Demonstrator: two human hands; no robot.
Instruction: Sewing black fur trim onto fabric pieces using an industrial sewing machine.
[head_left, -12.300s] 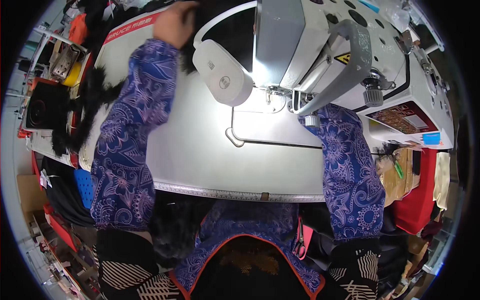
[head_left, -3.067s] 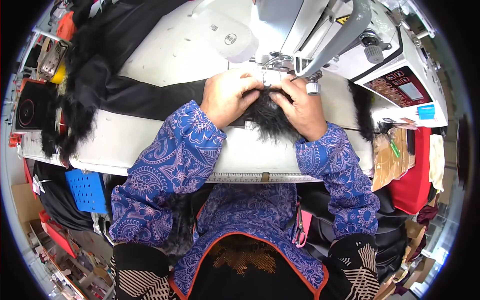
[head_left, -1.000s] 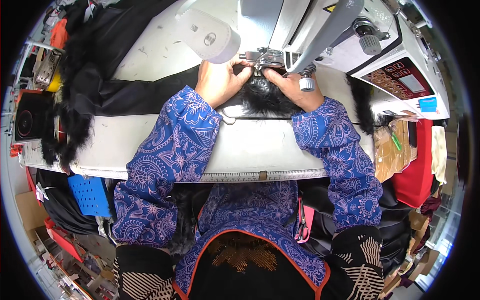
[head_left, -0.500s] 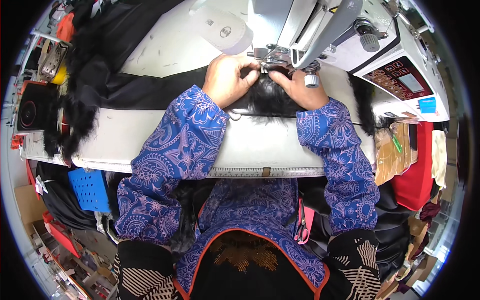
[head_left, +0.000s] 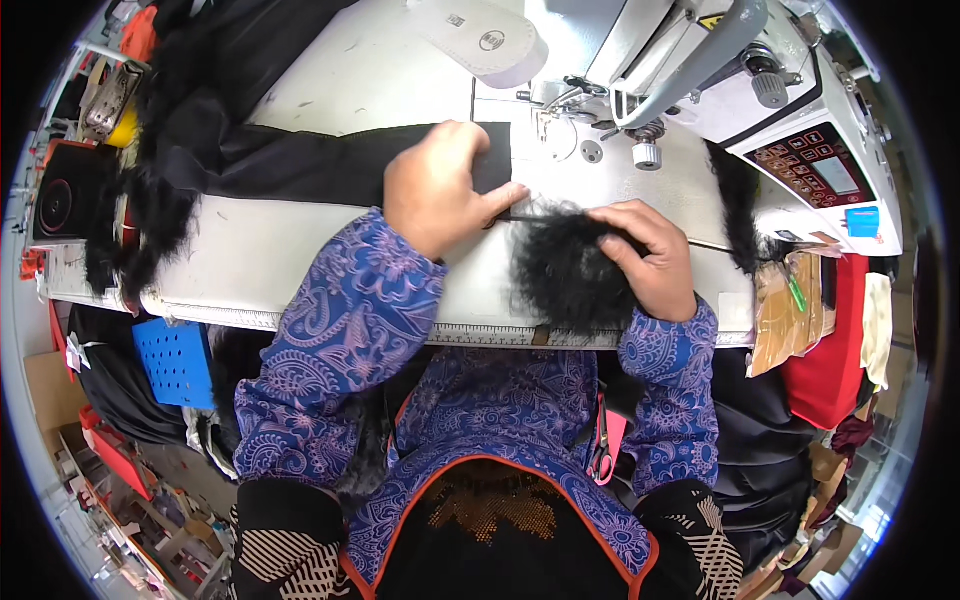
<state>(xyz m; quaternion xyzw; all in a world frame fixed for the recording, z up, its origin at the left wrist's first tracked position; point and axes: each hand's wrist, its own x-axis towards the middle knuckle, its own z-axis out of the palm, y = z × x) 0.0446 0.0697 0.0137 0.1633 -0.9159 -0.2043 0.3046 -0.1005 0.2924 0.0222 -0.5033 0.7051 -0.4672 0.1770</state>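
Note:
A strip of smooth black fabric (head_left: 330, 165) runs across the sewing machine's white bed, its squared end near the needle area. My left hand (head_left: 435, 190) rests on that end, thumb stretched out to the right and apart from the fingers. In my right hand (head_left: 655, 255) is a tuft of black fur (head_left: 570, 270), pinched between thumb and fingers close to the table's front edge. Its underside is hidden. Beyond both hands stands the sewing machine's presser foot area (head_left: 565, 105), with no cloth under it.
A control panel (head_left: 810, 170) is on the machine's right side. More black fur (head_left: 150, 230) hangs at the left, near a round black speaker (head_left: 65, 205). A ruler tape (head_left: 470, 334) lines the front edge. Scissors (head_left: 602, 455) hang at my apron, and a blue perforated basket (head_left: 175, 360) sits lower left.
The fur has come away from the presser foot toward me and to the right in my right hand. My left hand has shifted slightly left and nearer, off the fur.

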